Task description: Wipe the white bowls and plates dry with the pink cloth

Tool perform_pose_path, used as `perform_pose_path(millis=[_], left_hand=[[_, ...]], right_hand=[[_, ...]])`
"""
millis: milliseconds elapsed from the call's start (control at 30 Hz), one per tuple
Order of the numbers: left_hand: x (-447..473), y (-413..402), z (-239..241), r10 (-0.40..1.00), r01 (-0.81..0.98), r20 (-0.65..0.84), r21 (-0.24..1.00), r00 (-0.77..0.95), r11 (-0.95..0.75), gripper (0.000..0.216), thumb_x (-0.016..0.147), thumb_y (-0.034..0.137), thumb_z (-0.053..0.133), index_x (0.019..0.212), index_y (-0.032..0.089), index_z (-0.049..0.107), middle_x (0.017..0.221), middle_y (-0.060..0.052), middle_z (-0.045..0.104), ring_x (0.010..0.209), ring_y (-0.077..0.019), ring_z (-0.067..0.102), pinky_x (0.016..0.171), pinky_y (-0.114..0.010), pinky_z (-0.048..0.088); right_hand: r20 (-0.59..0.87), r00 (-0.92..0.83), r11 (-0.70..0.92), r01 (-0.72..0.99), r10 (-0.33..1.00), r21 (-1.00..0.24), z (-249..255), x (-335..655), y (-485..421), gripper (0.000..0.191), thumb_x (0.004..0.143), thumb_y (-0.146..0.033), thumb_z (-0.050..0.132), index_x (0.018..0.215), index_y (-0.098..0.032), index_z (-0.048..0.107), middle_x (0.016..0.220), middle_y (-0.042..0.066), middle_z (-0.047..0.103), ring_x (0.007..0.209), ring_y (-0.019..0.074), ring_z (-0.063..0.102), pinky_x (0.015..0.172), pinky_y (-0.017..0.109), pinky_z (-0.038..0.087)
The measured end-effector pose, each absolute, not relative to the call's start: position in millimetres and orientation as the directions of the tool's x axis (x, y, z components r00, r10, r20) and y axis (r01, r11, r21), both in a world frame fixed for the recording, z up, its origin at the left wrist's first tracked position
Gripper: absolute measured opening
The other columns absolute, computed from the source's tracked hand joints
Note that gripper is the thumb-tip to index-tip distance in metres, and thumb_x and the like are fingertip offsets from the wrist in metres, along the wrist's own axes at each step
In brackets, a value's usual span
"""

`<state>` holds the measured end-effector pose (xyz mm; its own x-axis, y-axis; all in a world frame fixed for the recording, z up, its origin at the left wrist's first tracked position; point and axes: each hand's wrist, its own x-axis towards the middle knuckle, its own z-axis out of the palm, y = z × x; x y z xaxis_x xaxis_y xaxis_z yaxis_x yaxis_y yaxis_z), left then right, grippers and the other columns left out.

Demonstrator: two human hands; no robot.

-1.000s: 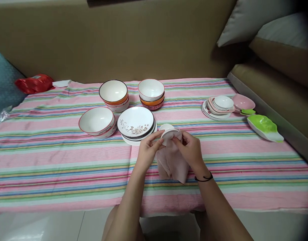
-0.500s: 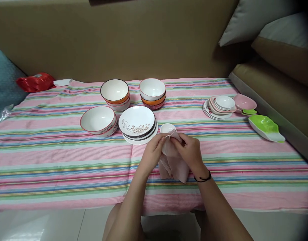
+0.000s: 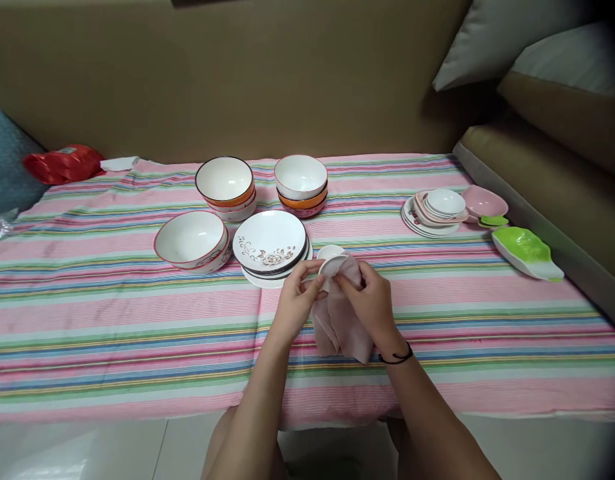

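Observation:
My left hand [image 3: 296, 301] pinches the rim of a small white dish [image 3: 330, 267], held above the striped tablecloth [image 3: 112, 313]. My right hand [image 3: 368, 305] presses a pale pink cloth [image 3: 340, 323] against that dish, and the cloth hangs down below both hands. Another small white dish [image 3: 330, 252] sits on the cloth-covered table just behind them. A stack of flower-patterned plates [image 3: 270, 245] lies directly to the left of my hands.
Bowls stand behind the plates: a red-rimmed bowl [image 3: 191, 239], a dark-rimmed stack [image 3: 225, 185] and an orange stack [image 3: 301, 183]. Small saucers [image 3: 435, 210], a pink dish [image 3: 483, 201] and a green leaf dish [image 3: 526, 251] sit at right. A red bag [image 3: 62, 163] lies far left. Sofa cushions surround the table.
The small dish turned in my hands: the cloth covered it half a second ago, and its white face shows again now. My hands stayed in the same spot.

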<state>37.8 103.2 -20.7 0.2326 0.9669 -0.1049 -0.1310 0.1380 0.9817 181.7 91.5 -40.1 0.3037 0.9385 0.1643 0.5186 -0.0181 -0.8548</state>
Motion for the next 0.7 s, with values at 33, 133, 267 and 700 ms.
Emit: perform_pose_path(millis=[33,133,267,700], left_hand=[[38,103,-21,0.966,-0.133,-0.099,0.982,0.238,0.134,0.031,0.080,0.035,0.063,0.106,0.020,0.060,0.114,-0.006,0.060,0.099,-0.0190,0.057,0.069,-0.023,0.053],[37,104,-20,0.970,-0.121,-0.088,0.986,0.225,0.118,0.031,0.079,0.036,0.064,0.105,0.020,0.063,0.116,-0.008,0.060,0.101,-0.0214,0.057,0.068,-0.025,0.054],[37,105,-19,0.975,-0.119,-0.073,0.988,0.211,0.100,0.030,0.080,0.037,0.062,0.104,0.019,0.065,0.116,-0.008,0.062,0.097,-0.0206,0.057,0.068,-0.024,0.051],[38,105,-18,0.969,-0.075,-0.113,0.988,0.222,0.133,0.039,0.084,0.046,0.056,0.110,0.019,0.064,0.103,-0.007,0.066,0.091,-0.0199,0.060,0.075,-0.028,0.047]], right_hand=[[0.164,0.310,-0.019,0.511,0.937,-0.860,-40,183,92,0.022,0.073,-0.035,0.064,0.067,-0.019,0.050,0.055,-0.006,0.043,0.054,0.0098,0.037,0.051,0.021,0.029],[0.181,0.290,0.012,0.500,0.940,-0.866,-40,186,92,0.023,0.075,-0.037,0.063,0.066,-0.018,0.052,0.056,-0.006,0.043,0.055,0.0095,0.036,0.052,0.021,0.030],[0.231,0.280,0.048,0.535,0.932,-0.843,-40,192,93,0.035,0.078,-0.040,0.061,0.057,-0.018,0.044,0.052,-0.007,0.030,0.052,0.0085,0.030,0.049,0.021,0.025],[0.240,0.288,0.074,0.488,0.927,-0.870,-39,190,92,0.045,0.076,-0.041,0.064,0.052,-0.018,0.034,0.053,-0.006,0.023,0.053,0.0080,0.025,0.048,0.022,0.022]])
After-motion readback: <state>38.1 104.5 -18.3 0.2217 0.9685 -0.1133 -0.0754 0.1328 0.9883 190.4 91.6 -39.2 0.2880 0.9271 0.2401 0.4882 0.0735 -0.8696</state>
